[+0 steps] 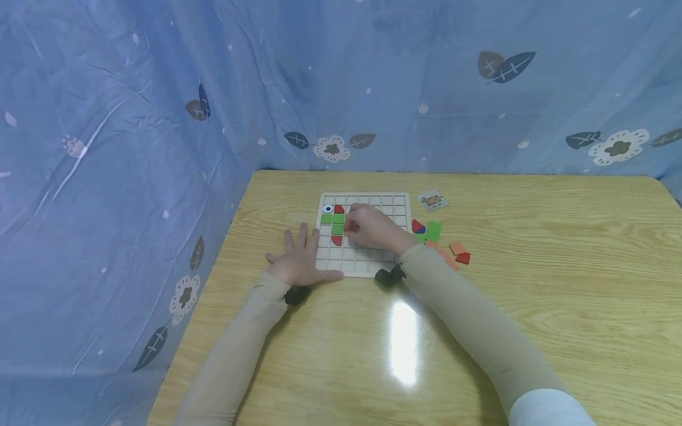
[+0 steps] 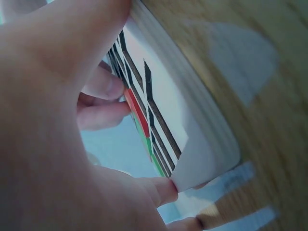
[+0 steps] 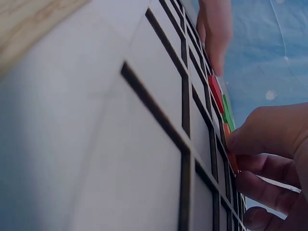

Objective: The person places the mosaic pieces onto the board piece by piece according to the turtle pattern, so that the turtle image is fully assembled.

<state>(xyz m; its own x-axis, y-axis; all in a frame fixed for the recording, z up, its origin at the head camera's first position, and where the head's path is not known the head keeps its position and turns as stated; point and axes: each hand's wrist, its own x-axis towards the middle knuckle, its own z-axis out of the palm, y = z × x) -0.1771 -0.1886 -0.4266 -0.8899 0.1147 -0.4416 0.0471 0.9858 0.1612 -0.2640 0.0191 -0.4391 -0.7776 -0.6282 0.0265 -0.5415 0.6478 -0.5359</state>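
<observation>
A white grid board [image 1: 367,270] lies on the wooden table. Toward its left side sit a round eye piece [image 1: 327,209], several green square tiles [image 1: 338,229] and two red rounded pieces [image 1: 337,240], one above and one below the greens. My right hand [image 1: 373,228] is over the board, thumb and fingers pinching an orange tile [image 3: 227,130] against the grid beside the green ones. My left hand [image 1: 298,263] lies with fingers spread along the board's left edge, its thumb at the near edge.
Right of the board, partly under the right forearm, lie loose green tiles [image 1: 434,231], orange tiles [image 1: 457,248], a red piece [image 1: 463,258] and red and blue pieces [image 1: 418,227]. A small picture card [image 1: 433,200] lies behind them. A blue curtain [image 1: 341,83] hangs behind the table.
</observation>
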